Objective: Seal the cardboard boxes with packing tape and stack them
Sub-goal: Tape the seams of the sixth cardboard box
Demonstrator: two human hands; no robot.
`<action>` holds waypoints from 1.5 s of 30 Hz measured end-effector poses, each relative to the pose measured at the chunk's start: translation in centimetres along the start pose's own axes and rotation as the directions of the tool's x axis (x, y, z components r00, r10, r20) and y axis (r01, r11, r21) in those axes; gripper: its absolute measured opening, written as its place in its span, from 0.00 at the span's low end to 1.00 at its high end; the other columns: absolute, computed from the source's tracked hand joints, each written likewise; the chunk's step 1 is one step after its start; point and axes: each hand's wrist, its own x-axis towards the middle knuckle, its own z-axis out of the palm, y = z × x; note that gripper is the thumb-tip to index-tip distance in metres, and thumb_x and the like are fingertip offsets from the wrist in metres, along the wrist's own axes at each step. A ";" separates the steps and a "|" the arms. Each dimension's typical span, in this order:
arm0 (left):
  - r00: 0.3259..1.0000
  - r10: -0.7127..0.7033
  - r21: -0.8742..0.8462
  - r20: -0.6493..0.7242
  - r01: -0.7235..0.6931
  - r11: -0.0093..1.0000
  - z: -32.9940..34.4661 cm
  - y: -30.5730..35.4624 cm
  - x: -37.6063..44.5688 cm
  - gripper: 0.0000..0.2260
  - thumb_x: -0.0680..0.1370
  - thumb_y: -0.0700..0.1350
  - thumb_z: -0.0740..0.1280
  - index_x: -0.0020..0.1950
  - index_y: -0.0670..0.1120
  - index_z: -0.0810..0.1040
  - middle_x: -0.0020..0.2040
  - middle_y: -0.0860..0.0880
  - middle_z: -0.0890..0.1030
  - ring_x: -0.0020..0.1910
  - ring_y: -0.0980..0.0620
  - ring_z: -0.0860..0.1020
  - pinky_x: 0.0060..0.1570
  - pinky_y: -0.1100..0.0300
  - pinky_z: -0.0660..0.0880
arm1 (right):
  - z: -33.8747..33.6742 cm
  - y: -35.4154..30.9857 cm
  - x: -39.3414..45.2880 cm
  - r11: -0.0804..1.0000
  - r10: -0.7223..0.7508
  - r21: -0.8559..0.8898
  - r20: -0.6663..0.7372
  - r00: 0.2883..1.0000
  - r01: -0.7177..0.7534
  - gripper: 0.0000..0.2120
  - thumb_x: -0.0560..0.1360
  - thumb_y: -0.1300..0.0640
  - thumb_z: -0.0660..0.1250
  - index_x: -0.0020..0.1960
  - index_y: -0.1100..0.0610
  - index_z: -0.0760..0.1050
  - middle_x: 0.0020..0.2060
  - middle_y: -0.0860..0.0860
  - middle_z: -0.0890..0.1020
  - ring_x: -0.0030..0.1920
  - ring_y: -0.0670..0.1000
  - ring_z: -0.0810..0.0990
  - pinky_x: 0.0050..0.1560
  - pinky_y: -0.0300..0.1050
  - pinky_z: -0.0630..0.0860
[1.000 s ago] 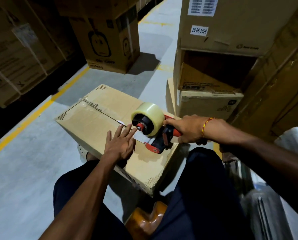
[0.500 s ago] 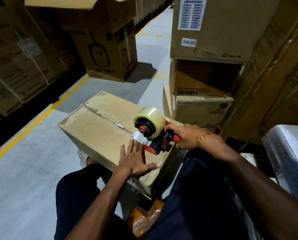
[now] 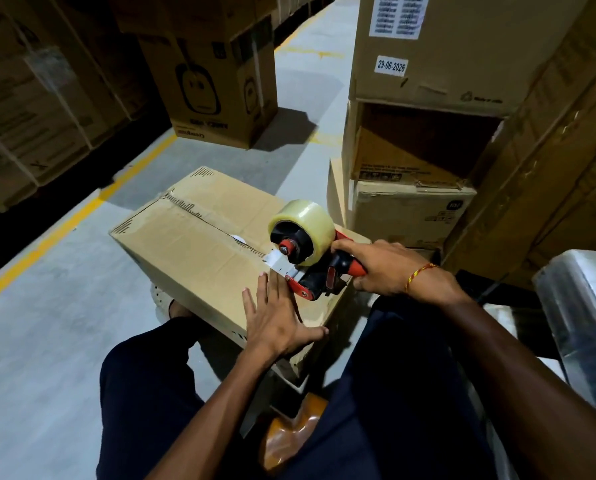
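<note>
Far out to the left of the hands: a yellow line (image 3: 71, 220) painted on the grey floor (image 3: 47, 341), with stacked cartons behind it in shadow.

Nearer, directly under both hands: the cardboard box (image 3: 199, 244), resting across the knees, its centre seam running away from the body. Probably kept this close so the seam stays within easy reach.

On the near end of the lid: the left hand (image 3: 275, 320), laid flat with fingers straight and spread wide, thumb out toward the box corner. Holding nothing; seemingly pressing the flaps shut and steadying the box against the pull of the tape.

Just beyond the left fingertips: a short white tongue of tape (image 3: 277, 263) lying on the seam, stuck down only at this near end by the look of it. Rest of the seam apparently bare, so sealing judged barely begun, stacking not yet started.

Just right of the left hand: the tape dispenser (image 3: 310, 271), red and black, clear roll on top, front edge down on the lid at the seam.

Further right: the right hand (image 3: 383, 268), curled tight round the dispenser's red handle, wrist carrying a thread band.

Beyond and to the right of the right hand: a stack of boxes (image 3: 428, 133), likely the spot for stacking.
</note>
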 end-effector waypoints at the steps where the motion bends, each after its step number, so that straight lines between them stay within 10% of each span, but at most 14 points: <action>1: 1.000 0.007 -0.004 -0.025 -0.007 1.000 0.0 -0.1 0.1 0.62 0.62 0.77 0.63 0.82 0.44 0.42 0.83 0.44 0.43 0.81 0.45 0.38 0.77 0.38 0.36 | -0.1 -0.1 0.1 1.000 -0.005 -0.002 -0.004 1.000 0.005 0.34 0.77 0.51 0.69 0.76 0.35 0.57 0.62 0.58 0.76 0.62 0.64 0.76 0.53 0.49 0.70; 18: 0.994 0.104 -0.032 0.040 -0.103 0.994 -4.6 -10.0 9.1 0.64 0.57 0.83 0.63 0.82 0.53 0.41 0.83 0.48 0.45 0.81 0.47 0.40 0.77 0.39 0.37 | -0.4 -5.4 7.6 0.997 -0.055 0.042 -0.146 0.988 0.061 0.32 0.78 0.57 0.66 0.76 0.42 0.55 0.57 0.60 0.80 0.58 0.65 0.79 0.55 0.56 0.76; 32: 0.975 0.215 0.231 0.056 -0.222 0.947 -5.4 -11.2 12.2 0.46 0.66 0.84 0.41 0.80 0.65 0.41 0.83 0.52 0.48 0.81 0.50 0.45 0.76 0.37 0.42 | -1.9 -5.7 8.6 0.996 -0.086 -0.012 -0.083 0.993 0.085 0.29 0.79 0.58 0.66 0.76 0.45 0.59 0.46 0.54 0.72 0.47 0.60 0.73 0.47 0.52 0.71; 45: 0.968 0.173 0.144 0.179 -0.200 0.969 -6.0 -10.5 12.4 0.51 0.62 0.86 0.42 0.81 0.65 0.41 0.83 0.55 0.41 0.79 0.52 0.32 0.74 0.35 0.34 | -2.4 -4.0 4.4 0.999 -0.047 -0.013 -0.035 0.998 0.047 0.32 0.78 0.60 0.63 0.76 0.41 0.55 0.47 0.53 0.72 0.56 0.63 0.77 0.51 0.54 0.72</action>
